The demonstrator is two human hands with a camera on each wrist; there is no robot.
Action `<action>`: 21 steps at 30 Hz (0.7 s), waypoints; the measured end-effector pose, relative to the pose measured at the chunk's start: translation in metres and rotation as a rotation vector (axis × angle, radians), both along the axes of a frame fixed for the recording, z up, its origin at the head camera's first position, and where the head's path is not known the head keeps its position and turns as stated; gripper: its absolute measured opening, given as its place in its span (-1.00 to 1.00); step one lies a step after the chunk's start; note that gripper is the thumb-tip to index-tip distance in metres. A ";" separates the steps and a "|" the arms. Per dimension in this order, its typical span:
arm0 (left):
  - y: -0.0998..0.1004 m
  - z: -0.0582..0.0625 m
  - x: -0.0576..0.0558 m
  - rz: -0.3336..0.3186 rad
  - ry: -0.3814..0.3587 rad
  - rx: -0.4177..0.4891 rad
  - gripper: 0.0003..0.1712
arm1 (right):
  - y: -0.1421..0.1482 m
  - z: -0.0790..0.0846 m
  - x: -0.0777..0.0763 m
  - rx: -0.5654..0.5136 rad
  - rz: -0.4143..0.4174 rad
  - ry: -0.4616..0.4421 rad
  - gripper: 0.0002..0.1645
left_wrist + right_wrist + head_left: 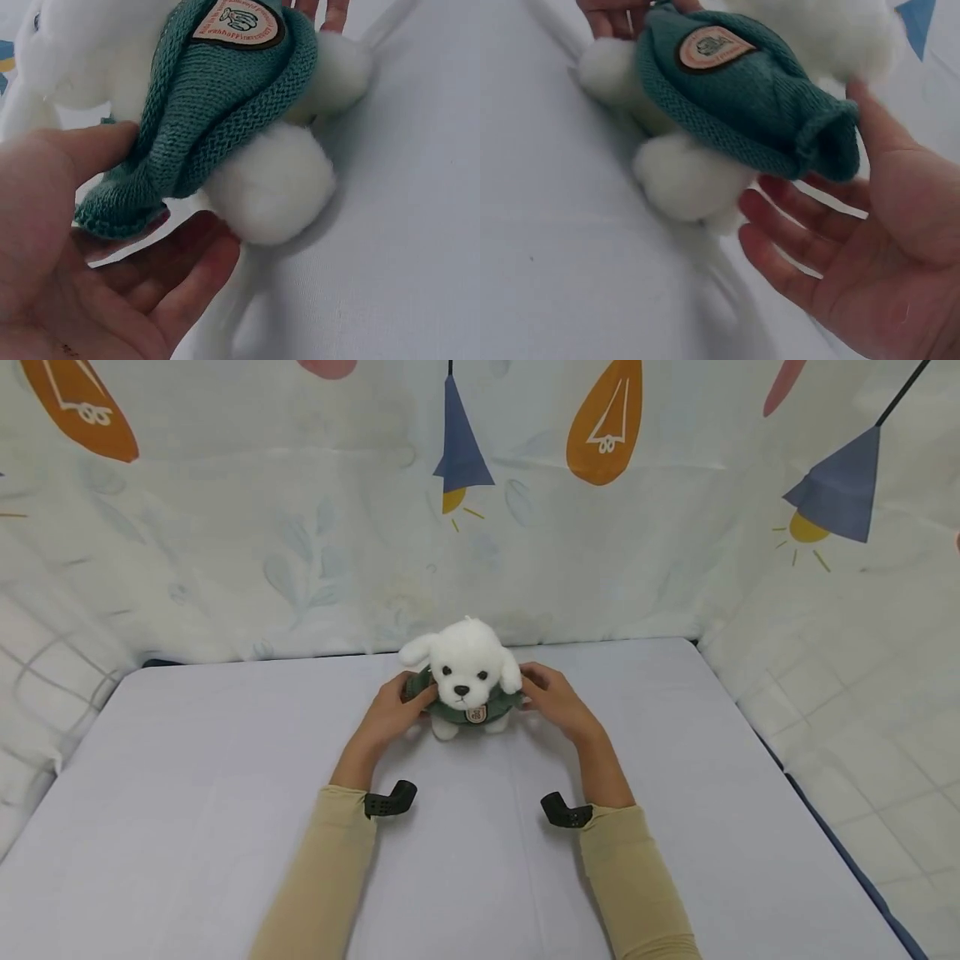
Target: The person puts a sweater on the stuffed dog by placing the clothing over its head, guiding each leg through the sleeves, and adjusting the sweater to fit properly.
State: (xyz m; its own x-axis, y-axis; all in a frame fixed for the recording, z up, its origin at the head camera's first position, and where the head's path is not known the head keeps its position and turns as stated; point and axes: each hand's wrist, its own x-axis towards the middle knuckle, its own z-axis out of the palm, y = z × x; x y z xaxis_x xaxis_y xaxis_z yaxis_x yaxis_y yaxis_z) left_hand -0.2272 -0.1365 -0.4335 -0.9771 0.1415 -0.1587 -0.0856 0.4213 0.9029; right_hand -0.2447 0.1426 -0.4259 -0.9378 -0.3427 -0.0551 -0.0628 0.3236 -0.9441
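A white plush dog (468, 652) faces the head camera at the table's far side, its paws on the white cloth. It wears a green knitted sweater (225, 97) with a round-ended patch (712, 49) on the chest. My left hand (393, 706) holds the dog's side at one sleeve, thumb on the knit in front and fingers behind and below. On the other side, my right hand (557, 700) holds the opposite sleeve between thumb and fingers. Both wrist views show the white feet hanging below the sweater's rolled hem.
White cloth covers the table (465, 860). Close behind the dog rises a curtain (360, 527) printed with lamps and bulbs, which continues along both sides. Black camera mounts (390, 799) jut inward from both wrists, at the cuffs of the tan sleeves (318, 877).
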 end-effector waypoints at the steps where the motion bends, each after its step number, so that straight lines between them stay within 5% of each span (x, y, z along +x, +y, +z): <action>1: -0.001 0.000 0.000 -0.017 -0.014 0.014 -0.36 | 0.002 0.000 0.000 0.019 0.027 -0.010 -0.51; 9: -0.009 0.001 0.003 -0.130 -0.024 0.062 -0.31 | 0.006 -0.005 0.000 0.132 0.142 -0.028 -0.25; 15: -0.007 -0.001 0.005 -0.232 0.021 0.081 -0.23 | -0.004 -0.011 0.002 0.195 0.060 0.000 -0.30; 21: -0.002 -0.006 0.005 -0.190 0.043 0.015 -0.29 | -0.012 -0.013 0.004 0.253 -0.013 0.038 -0.37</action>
State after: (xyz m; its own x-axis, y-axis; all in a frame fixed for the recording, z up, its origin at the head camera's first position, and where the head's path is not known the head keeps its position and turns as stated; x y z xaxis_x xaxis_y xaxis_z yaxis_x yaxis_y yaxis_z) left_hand -0.2225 -0.1384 -0.4398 -0.9385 0.3259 -0.1139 0.0329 0.4130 0.9101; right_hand -0.2402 0.1309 -0.4385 -0.9451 -0.3104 -0.1026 -0.0906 0.5503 -0.8300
